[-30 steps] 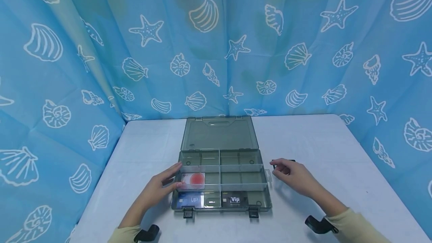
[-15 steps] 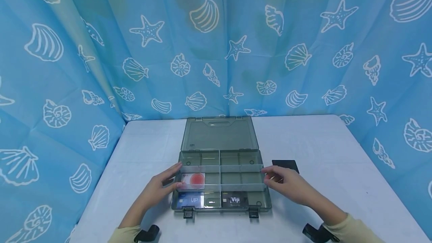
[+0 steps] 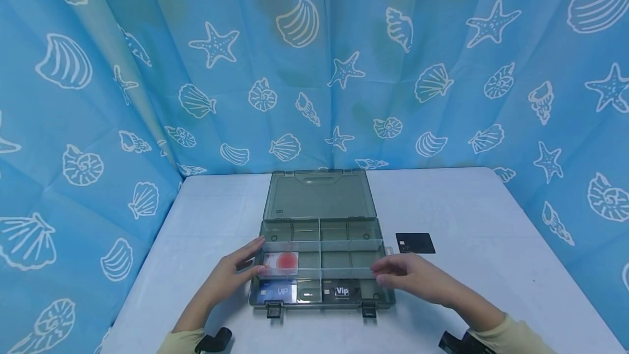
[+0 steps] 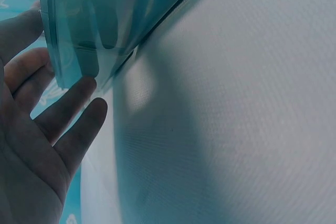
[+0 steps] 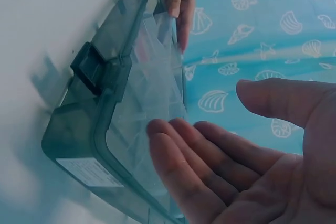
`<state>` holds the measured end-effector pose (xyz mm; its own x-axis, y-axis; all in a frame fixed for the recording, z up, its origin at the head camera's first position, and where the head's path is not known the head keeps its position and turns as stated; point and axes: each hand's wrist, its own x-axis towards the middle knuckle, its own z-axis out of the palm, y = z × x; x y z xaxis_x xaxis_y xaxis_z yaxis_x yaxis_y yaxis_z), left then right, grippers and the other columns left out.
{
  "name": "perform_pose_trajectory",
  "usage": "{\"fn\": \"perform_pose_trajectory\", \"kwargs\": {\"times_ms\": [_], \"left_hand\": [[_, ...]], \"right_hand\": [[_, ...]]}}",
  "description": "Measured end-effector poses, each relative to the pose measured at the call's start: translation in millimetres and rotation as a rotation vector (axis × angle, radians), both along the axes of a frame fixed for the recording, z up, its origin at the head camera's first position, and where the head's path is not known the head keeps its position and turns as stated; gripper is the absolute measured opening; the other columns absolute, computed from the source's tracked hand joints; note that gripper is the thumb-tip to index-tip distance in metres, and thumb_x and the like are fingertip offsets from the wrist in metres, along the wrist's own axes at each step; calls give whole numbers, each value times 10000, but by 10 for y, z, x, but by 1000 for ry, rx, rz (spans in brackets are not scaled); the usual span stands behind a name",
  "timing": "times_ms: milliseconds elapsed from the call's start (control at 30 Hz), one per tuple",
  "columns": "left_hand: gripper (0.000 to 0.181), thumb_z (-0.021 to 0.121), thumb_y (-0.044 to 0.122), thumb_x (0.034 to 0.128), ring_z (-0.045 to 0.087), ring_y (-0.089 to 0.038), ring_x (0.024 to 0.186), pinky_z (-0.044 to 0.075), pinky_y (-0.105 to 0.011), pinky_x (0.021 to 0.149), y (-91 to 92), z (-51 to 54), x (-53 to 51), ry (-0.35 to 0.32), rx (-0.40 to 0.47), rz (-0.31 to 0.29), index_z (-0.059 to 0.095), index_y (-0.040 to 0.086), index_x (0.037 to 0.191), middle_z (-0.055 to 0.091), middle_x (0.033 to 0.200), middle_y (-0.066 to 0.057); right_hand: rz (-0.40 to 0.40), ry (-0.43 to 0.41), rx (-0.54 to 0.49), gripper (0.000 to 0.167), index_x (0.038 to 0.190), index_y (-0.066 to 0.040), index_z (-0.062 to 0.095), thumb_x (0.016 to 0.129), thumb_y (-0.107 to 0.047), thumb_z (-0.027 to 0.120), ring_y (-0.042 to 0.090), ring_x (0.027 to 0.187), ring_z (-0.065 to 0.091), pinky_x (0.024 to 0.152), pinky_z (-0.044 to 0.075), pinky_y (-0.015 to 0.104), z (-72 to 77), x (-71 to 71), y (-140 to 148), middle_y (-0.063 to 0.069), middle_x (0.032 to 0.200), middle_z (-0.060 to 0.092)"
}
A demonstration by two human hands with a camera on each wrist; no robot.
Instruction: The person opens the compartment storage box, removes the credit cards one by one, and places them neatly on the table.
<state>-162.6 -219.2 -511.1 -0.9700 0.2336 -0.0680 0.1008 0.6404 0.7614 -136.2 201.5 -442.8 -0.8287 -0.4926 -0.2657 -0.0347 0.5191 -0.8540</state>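
Observation:
A translucent grey-green divided storage box point(image 3: 346, 258) lies on the white table with its lid point(image 3: 319, 194) folded back. My left hand point(image 3: 231, 266) rests at the box's left rim; in the left wrist view, its fingers point(image 4: 76, 140) are fairly straight beside the wall. My right hand point(image 3: 413, 277) hovers over the right side, holding nothing, thumb apart from relaxed fingers point(image 5: 181, 169). In the left column, a white card with a red disc point(image 3: 286, 260) lies in the middle row and a blue VIP card point(image 3: 277, 291) in the front row. A black Vip card point(image 3: 342, 291) lies front right.
Another black card point(image 3: 415, 243) lies flat on the white table point(image 3: 452, 201), right of the box. Two dark latches, a left latch point(image 3: 274, 310) and a right latch point(image 3: 369, 309), hang at the box's front. A blue shell-print curtain point(image 3: 314, 81) stands behind the table.
My right hand has moved left and toward me, away from the loose black card and over the box's right side, uncovering that card. My left hand stays at the left rim.

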Motion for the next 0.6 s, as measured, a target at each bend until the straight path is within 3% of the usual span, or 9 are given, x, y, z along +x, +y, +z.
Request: {"fn": "perform_pose_trajectory", "kwargs": {"times_ms": [267, 600], "left_hand": [[724, 751, 366, 927, 400, -337, 1455, 419, -515, 1134, -8, -15, -7, -1, 1, -2, 437, 203, 1558, 363, 1624, -53], [712, 746, 359, 932, 393, -326, 1460, 412, -515, 1141, -8, -19, -2, -1, -3, 4, 441, 204, 1556, 364, 1624, -50]], "right_hand": [[1, -95, -19, 416, 1264, 59, 662, 993, -256, 681, 274, 1027, 702, 892, 615, 470, -49, 12, -54, 186, 1199, 698], [-27, -154, 63, 523, 1330, 95, 602, 999, -305, 660, 384, 1187, 642, 978, 561, 550, -117, -1, -156, 240, 1317, 640]]}}
